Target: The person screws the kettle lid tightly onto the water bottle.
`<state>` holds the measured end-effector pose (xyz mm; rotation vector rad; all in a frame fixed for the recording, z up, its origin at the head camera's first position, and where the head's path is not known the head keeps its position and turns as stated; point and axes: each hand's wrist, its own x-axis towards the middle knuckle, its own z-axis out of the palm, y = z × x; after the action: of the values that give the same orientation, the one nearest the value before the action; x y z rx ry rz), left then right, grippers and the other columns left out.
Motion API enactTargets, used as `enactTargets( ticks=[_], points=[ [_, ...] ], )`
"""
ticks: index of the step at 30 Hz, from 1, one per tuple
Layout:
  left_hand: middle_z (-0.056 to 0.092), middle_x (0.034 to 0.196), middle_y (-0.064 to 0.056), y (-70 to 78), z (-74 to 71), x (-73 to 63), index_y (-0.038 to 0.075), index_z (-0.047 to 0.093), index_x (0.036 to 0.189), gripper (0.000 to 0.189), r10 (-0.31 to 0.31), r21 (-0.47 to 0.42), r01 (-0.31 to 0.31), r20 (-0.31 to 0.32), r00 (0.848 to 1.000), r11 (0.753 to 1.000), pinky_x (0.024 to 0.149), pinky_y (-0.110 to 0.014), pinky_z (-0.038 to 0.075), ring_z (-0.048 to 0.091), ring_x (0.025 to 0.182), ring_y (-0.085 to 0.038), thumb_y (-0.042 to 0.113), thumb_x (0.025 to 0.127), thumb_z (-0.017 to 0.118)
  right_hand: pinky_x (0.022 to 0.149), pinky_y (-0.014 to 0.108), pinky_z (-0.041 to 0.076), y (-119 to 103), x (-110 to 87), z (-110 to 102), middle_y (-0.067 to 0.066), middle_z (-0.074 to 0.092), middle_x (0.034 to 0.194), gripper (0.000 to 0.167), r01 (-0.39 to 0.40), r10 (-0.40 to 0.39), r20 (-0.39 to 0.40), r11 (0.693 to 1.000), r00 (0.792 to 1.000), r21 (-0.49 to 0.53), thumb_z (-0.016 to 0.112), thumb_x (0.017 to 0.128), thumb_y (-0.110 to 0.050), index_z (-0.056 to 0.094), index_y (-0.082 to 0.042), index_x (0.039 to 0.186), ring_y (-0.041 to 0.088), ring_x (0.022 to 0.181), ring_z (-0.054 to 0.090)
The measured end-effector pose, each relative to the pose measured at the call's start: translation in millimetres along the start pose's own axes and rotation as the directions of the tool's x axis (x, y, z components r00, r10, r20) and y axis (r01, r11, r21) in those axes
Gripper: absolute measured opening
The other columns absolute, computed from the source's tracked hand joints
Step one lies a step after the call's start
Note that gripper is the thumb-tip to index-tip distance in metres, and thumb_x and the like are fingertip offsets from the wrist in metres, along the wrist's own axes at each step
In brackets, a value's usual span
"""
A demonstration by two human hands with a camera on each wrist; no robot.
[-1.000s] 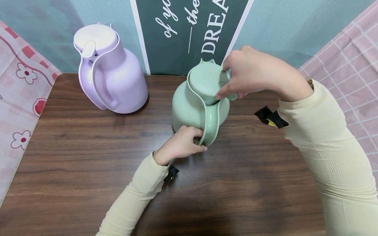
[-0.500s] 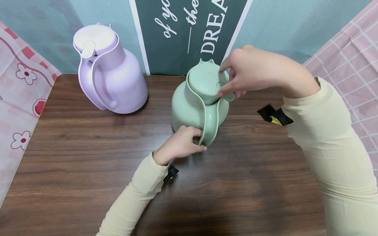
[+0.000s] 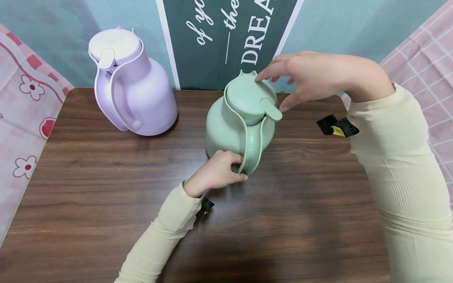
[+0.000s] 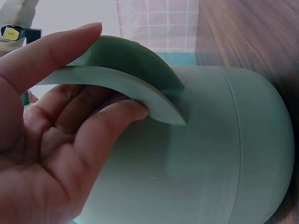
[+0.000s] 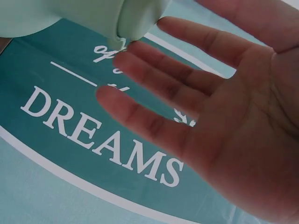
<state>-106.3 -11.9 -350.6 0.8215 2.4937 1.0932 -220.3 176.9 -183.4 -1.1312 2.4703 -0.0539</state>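
Observation:
A pale green vacuum jug (image 3: 222, 131) stands upright on the table. My left hand (image 3: 220, 169) holds the lower part of its handle (image 3: 253, 147). In the left wrist view the thumb and fingers of the left hand (image 4: 60, 135) are curled about the green handle (image 4: 135, 88). Over the jug's round lid (image 3: 245, 94) hovers my right hand (image 3: 313, 76), its index fingertip at the lid's far right edge and the thumb beside the lid's lever (image 3: 271, 110). Long, spread fingers of the right hand (image 5: 224, 102) show in the right wrist view, holding nothing.
A lilac vacuum jug (image 3: 152, 94) of the same kind stands at the back left of the brown wooden table (image 3: 283, 220). Behind is a teal cloth (image 3: 347, 35) with a dark lettered panel (image 3: 216, 67). Pink patterned cloths (image 3: 429, 98) hang at both sides.
My right hand has let go of the lid's lever area and moved up and right, its fingers straightening. The lever is now uncovered. The left hand and both jugs have stayed put.

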Motion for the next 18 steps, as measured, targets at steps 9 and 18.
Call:
enactTargets(
  ticks=[9, 18],
  points=[
    [0.034, 0.056, 0.008, -0.5, -0.8, 1.4, 0.014, 0.051, 0.065, 0.025, 0.004, 0.012, -0.004, 0.004, 1.0, 1.0, 0.055, -0.021, 0.031, 0.033, 0.053, -0.008, 0.018, 0.075, 0.073, 0.099, 0.048, 0.026, 2.2, 7.4, -2.0, 0.008, 0.028, 0.145, 0.087, 0.009, -0.01, 0.047, 1.0, 0.999, 0.012, 0.078, 0.07, -0.017, 0.029, -0.012, 0.142, 0.03, 0.128, 0.032],
    [0.039, 0.057, 0.008, -0.7, -1.7, 1.8, 0.013, 0.056, 0.068, 0.019, 0.02, 0.015, -0.02, 0.012, 1.0, 1.0, 0.055, -0.021, 0.034, 0.037, 0.054, -0.007, 0.017, 0.076, 0.073, 0.094, 0.045, 0.032, -0.5, 10.4, -1.7, 0.008, 0.041, 0.137, 0.085, 0.015, -0.016, 0.032, 1.0, 0.999, 0.023, 0.078, 0.068, -0.013, 0.033, -0.01, 0.14, 0.027, 0.12, 0.041]
  ],
)
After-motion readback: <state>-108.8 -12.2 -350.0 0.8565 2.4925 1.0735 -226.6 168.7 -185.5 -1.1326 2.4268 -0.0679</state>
